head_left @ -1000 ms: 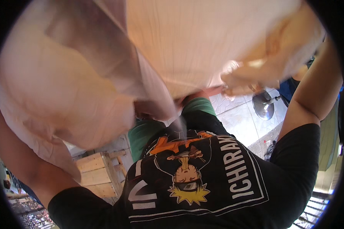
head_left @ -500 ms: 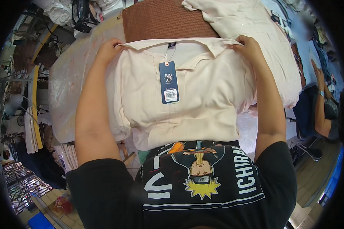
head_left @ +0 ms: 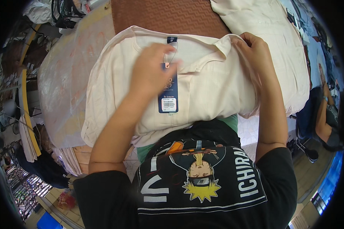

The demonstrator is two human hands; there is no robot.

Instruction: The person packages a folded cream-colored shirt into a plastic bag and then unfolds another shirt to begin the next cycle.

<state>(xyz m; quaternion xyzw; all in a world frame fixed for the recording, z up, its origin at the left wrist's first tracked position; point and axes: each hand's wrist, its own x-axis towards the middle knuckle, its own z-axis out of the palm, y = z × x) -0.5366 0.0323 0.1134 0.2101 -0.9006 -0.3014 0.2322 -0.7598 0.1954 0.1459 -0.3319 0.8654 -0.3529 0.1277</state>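
Observation:
A cream shirt (head_left: 214, 95) lies spread across the table's near part, with its neck opening and button placket facing up. A dark blue hang tag (head_left: 168, 91) with a white label hangs from a thin loop at its neck. My right hand (head_left: 256, 47) pinches the shirt's collar edge at the right shoulder. Over the neck, my left hand (head_left: 153, 70) is blurred by motion, its thumb and forefinger apart on either side of the loop. It covers the tag's upper left part; I cannot tell whether it touches the shirt.
A brown textured mat (head_left: 168, 17) covers the table's far part. More cream garments (head_left: 275, 65) are piled at the right, and clear plastic sheeting (head_left: 68, 87) covers the left side. Beyond the pile, at far right, another person's arm (head_left: 323, 110) reaches over blue cloth.
My left hand has let go of the left shoulder and moved right to the tag. The shirt's left side has spread outward. My right hand still grips the collar.

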